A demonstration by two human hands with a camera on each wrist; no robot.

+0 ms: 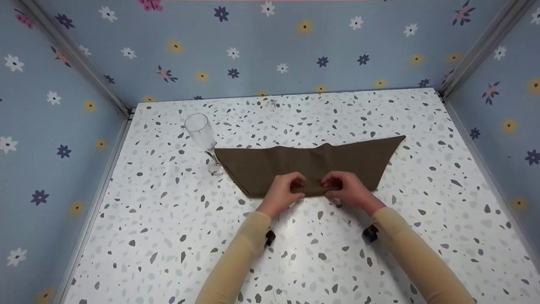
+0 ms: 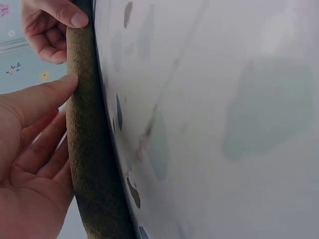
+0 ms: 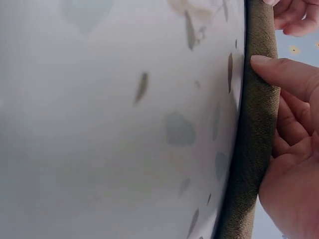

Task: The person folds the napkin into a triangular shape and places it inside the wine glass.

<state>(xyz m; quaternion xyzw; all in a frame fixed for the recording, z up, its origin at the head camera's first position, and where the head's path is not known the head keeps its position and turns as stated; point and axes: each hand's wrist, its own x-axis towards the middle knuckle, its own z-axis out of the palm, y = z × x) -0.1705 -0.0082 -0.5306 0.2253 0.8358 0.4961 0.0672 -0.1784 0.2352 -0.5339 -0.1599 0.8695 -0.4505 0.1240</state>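
Note:
A brown cloth napkin [image 1: 358, 162] lies folded in a wide band on the speckled table, its long edge toward the person and a pointed corner at the far right. My left hand [image 1: 282, 192] grips the near edge left of its middle, fingers curled on top and thumb at the front. A short way to the right, my right hand [image 1: 348, 190] holds the same edge in a mirrored grip. In the left wrist view, the thumb [image 2: 62, 87] presses the rounded, thick edge. Low ridges run across the cloth beyond the hands.
A clear stemmed glass [image 1: 201, 131] stands at the napkin's left end, its foot [image 1: 216, 167] close by the cloth. Flowered blue panels [image 1: 270, 50] enclose the speckled table [image 1: 168, 236] at the back and both sides. Dark wrist devices [image 1: 371, 233] sit below both sleeves.

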